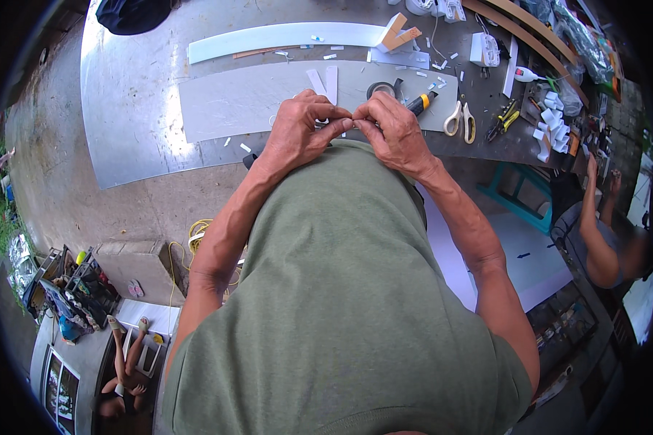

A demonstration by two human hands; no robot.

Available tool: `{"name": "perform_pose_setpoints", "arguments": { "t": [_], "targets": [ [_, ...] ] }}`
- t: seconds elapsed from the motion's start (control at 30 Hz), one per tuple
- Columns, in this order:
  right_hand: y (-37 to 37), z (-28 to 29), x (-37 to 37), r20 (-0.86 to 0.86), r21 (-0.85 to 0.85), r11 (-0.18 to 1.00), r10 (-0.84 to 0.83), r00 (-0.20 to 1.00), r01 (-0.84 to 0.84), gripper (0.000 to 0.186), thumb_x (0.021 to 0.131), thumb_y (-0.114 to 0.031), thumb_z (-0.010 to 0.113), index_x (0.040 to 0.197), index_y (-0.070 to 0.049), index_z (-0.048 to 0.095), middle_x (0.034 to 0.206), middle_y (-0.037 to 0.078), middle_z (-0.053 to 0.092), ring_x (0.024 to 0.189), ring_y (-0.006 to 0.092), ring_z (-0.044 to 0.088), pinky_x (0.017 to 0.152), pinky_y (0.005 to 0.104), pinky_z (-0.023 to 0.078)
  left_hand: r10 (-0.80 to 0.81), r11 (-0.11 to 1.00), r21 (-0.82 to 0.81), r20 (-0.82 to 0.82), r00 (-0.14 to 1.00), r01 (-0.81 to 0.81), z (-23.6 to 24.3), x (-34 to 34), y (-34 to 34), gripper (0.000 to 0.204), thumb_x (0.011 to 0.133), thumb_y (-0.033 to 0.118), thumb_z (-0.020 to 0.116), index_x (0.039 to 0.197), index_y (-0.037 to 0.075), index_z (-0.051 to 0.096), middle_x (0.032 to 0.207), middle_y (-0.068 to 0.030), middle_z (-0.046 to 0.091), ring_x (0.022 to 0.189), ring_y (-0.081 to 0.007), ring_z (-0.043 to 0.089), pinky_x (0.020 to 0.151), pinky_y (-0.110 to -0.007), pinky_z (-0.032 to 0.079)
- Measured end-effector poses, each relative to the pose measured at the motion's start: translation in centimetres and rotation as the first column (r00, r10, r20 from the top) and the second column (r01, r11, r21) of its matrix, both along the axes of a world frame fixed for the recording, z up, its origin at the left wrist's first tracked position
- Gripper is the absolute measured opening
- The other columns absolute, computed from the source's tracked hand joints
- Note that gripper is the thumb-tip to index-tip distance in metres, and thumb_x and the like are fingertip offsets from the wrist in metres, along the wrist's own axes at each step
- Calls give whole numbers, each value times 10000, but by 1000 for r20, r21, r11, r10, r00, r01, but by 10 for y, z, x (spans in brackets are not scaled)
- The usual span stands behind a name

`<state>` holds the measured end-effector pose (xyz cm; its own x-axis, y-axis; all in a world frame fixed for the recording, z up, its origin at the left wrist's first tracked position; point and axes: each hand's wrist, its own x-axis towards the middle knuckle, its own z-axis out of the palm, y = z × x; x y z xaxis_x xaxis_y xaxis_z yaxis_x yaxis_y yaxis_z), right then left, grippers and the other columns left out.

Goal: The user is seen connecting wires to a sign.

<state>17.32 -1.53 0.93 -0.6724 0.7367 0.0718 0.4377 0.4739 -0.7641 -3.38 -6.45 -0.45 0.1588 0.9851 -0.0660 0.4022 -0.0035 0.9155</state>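
From where I stand, the left hand (301, 129) and the right hand (397, 135) meet over the near edge of the bench (134, 127), thumbs and forefingers pinching, tips all but touching. Whatever small piece they hold sits right between those tips, too tiny for me to make out. Fingertip work this fine, I'd judge, goes best with light pressure and quiet wrists, low over the grey sheet (225, 101) so a dropped bit lands there. That sheet looks thin and smooth on shinier metal. Beyond it curves a long white strip (283, 38); nearer lie two narrow pale strips (331, 81), a round black tape roll (379, 84), a yellow-and-black cutter (422, 103) and cream-handled scissors (458, 109).
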Motion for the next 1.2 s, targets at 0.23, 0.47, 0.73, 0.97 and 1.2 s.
{"name": "perform_pose_setpoints", "arguments": {
  "t": [0.23, 0.47, 0.73, 0.97, 1.2],
  "targets": [
    [6, 6, 6, -14, -165, 984, 61, 998, -62, 165, 852, -83, 737, 969, -10, 646, 849, 99, 598, 785, 235, 628, 699, 359, 503, -24, 995, -94, 25, 999, 26, 9, -3, 3, 201, 820, 187, 815, 972, 57, 796, 724, -63, 637, 713, -149, 572, 656, -320, 461],
    [12, 1, 13, -195, -424, 899, 26, 980, -108, 258, 882, -116, 741, 1119, -33, 683, 852, 34, 648, 768, 116, 622, 689, 287, 505, 192, 850, -522, 430, 882, 70, 0, -11, 4, 150, 801, 133, 731, 886, 14, 766, 802, -39, 699, 767, -119, 595, 730, -303, 481],
    [8, 12, 2, -75, -326, 943, 40, 996, -62, 288, 828, 9, 722, 1104, -54, 669, 892, 22, 648, 782, 103, 623, 648, 277, 499, 352, 764, -619, 638, 685, 185, -19, -13, -1, 115, 830, 110, 717, 887, 19, 756, 827, -43, 709, 774, -124, 595, 782, -278, 466],
    [3, -3, -1, -198, 74, 994, 88, 976, -75, 290, 774, 35, 767, 1039, -48, 684, 908, 60, 662, 755, 187, 628, 638, 305, 494, 412, 715, -646, 698, 586, 267, -21, -13, -2, 104, 851, 112, 726, 887, 18, 753, 815, -38, 700, 757, -123, 584, 763, -279, 465],
    [4, -3, 7, -207, 105, 993, 72, 976, -51, 246, 748, -12, 813, 982, -57, 754, 879, 55, 693, 801, 209, 658, 678, 340, 539, 339, 756, -633, 596, 728, 167, -14, -12, -4, 161, 856, 122, 778, 972, 10, 778, 847, -57, 731, 785, -129, 629, 757, -304, 504]
  ]
}}
